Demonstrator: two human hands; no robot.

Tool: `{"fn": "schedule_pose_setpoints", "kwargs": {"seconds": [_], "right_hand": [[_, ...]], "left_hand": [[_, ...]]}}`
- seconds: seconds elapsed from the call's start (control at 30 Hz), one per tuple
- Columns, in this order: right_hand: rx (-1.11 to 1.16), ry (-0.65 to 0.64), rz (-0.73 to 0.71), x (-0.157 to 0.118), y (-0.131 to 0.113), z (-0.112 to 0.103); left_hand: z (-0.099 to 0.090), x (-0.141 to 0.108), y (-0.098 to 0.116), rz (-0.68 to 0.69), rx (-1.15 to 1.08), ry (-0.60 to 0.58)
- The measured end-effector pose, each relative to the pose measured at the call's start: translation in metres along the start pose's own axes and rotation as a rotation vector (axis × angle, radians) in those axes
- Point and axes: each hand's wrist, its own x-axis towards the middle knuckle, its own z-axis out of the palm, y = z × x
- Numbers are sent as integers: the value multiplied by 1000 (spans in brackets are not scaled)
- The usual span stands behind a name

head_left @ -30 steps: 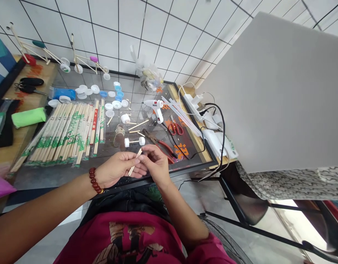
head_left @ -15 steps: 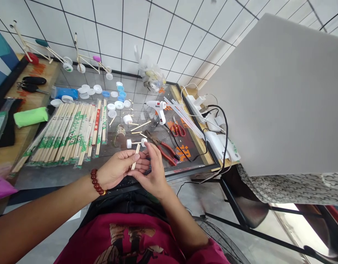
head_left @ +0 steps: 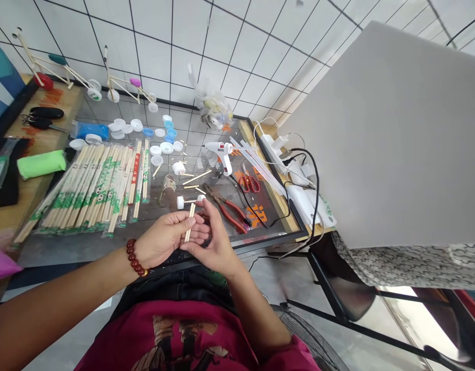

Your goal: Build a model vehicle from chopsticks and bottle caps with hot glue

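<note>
My left hand (head_left: pixel 170 234) pinches a few short lengths of cut wooden chopstick (head_left: pixel 190 221) between thumb and fingers, lying side by side. Close against it, my right hand (head_left: pixel 216 237) is open, its thumb near the lower end of the sticks and its index finger near the upper end; whether it touches them I cannot tell. Just beyond my fingers, two white bottle caps joined by a stick (head_left: pixel 180 202) lie on the glass tabletop (head_left: pixel 152 232), one cap partly hidden by my right fingers. Red-handled pliers (head_left: pixel 232 214) lie to the right.
Wrapped chopsticks (head_left: pixel 94 190) lie at left, with white and blue bottle caps (head_left: pixel 148 132) behind. A white glue gun (head_left: pixel 222 154), red scissors (head_left: pixel 248 183) and a power strip (head_left: pixel 270 149) are at right. Two small stick-and-cap tricycles (head_left: pixel 121 82) stand by the wall.
Almost nothing differs. My hands have barely moved with the chopstick pieces, and the view has shifted very slightly.
</note>
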Motion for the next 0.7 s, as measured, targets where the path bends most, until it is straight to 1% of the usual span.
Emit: {"fn": "schedule_pose_setpoints", "kwargs": {"seconds": [0.07, 0.1, 0.17, 0.2, 0.23, 0.3, 0.37, 0.4, 0.47, 0.53, 0.57, 0.6, 0.67, 0.7], "right_hand": [[-72, 48, -3, -3, -1, -16], [-146, 106, 13, -5, 0, -27], [-413, 193, 47, -10, 7, -53], [-550, 213, 71, -12, 11, -65], [-653, 201, 104, -14, 16, -76], [-761, 84, 145, -15, 24, -89], [-827, -29, 170, -13, 27, -92], [-854, -65, 184, -11, 27, -91], [-867, -97, 236, -3, 22, -90], [-744, -119, 330, 2, 15, -92], [-618, -127, 396, 3, 11, -94], [-453, -129, 465, 2, 7, -97], [-47, -101, 586, -6, 0, -100], [163, -66, 602, -11, -4, -100]], "left_hand": [[0, -1, 0, -11, 36, -6], [0, -2, 0, -8, 67, -16], [0, -3, -1, 20, 132, -43], [-1, -3, -1, 40, 157, -55], [-1, -4, -2, 54, 173, -66], [-1, -4, -2, 46, 182, -89], [0, -4, -3, 13, 189, -107], [0, -5, -3, 0, 194, -112], [1, -6, -2, -8, 212, -109], [1, -7, -2, -1, 240, -104], [1, -8, -2, 1, 252, -106], [1, -8, -2, 4, 261, -110], [0, -8, -1, 12, 263, -125], [-1, -8, -1, 15, 260, -136]]}}
